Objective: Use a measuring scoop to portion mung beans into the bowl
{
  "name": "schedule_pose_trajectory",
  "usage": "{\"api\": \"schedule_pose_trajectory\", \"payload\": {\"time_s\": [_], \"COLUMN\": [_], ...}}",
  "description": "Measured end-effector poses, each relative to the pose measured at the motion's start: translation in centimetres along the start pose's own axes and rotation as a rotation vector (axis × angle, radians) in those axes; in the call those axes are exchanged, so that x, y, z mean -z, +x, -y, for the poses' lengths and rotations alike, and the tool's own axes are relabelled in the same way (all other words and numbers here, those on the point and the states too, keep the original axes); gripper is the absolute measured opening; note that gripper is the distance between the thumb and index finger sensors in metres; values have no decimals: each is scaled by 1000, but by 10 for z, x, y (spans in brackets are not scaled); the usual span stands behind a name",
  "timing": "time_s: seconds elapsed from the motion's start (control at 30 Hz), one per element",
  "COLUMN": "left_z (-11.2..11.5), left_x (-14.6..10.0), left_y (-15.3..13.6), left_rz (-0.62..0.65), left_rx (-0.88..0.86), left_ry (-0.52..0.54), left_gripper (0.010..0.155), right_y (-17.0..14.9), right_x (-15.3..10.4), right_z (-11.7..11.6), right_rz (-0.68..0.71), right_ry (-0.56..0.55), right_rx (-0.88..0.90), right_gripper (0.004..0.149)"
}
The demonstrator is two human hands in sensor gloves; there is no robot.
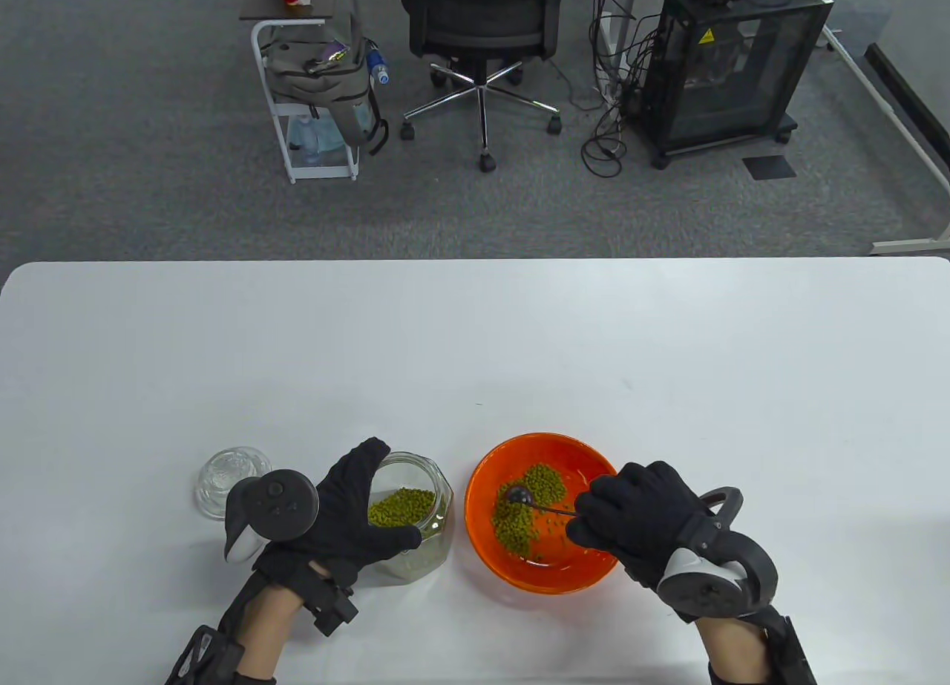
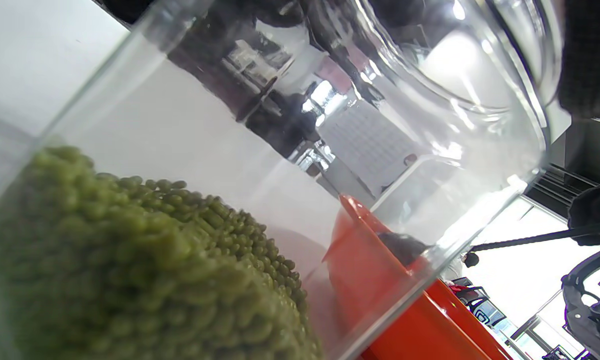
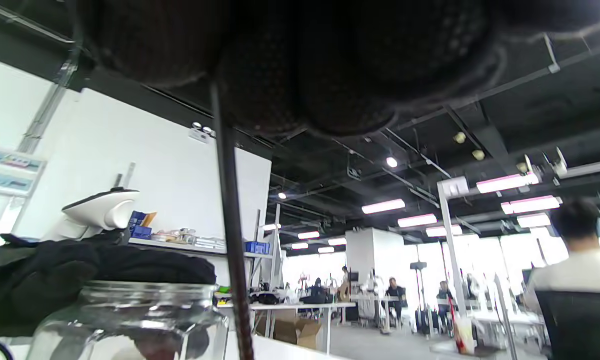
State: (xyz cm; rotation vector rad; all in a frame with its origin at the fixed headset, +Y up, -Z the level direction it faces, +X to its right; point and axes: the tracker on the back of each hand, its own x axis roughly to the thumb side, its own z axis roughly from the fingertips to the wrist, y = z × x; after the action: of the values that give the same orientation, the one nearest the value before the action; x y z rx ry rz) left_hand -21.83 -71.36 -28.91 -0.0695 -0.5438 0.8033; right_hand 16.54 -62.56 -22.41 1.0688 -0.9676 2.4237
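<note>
Table (image 1: 475, 343), white, under both our hands. Orange bowl (image 1: 553, 574) just left of our right hand (image 1: 646, 525), holding scattered mung beans (image 1: 545, 481). Glass jar (image 1: 423, 548), part-filled, gripped around its side by our left hand (image 1: 349, 507); its near wall is hidden. Jar lid (image 1: 223, 477) beyond the left hand, partly covered by the tracker. Measuring scoop (image 1: 517, 494), handle pinched in our right hand's fingers, its head in the bowl; its contents are indistinct.

Bright even overhead light; wrist views blurred, glare on glass

Right wrist view: scoop handle (image 3: 228, 220) cut off at bottom edge, scoop head and bowl out of frame. Left wrist view: beans (image 2: 130, 270) blurred close up; bowl (image 2: 379, 300) partly behind jar (image 2: 329, 125).
</note>
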Motion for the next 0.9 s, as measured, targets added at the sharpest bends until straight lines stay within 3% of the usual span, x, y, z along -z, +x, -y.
{"api": "schedule_pose_trajectory", "payload": {"time_s": [0.17,0.33,0.5,0.7,0.9], "left_z": [0,0,0,0,0], "left_x": [0,0,0,0,0], "left_y": [0,0,0,0,0], "left_rz": [0,0,0,1,0], "left_rx": [-1,-1,-1,-2,-1], "left_ry": [0,1,0,0,0], "left_gripper": [124,124,124,124,124], "right_y": [1,-17,-42,-69,-95], "right_x": [-2,-8,-14,-23,-36], "right_z": [8,13,18,16,4], "right_rz": [19,-87,-238,-517,-779], "right_ry": [-36,-137,-189,-235,-213], "right_rx": [-46,3,122,236,399], "right_gripper": [43,43,41,41,41]}}
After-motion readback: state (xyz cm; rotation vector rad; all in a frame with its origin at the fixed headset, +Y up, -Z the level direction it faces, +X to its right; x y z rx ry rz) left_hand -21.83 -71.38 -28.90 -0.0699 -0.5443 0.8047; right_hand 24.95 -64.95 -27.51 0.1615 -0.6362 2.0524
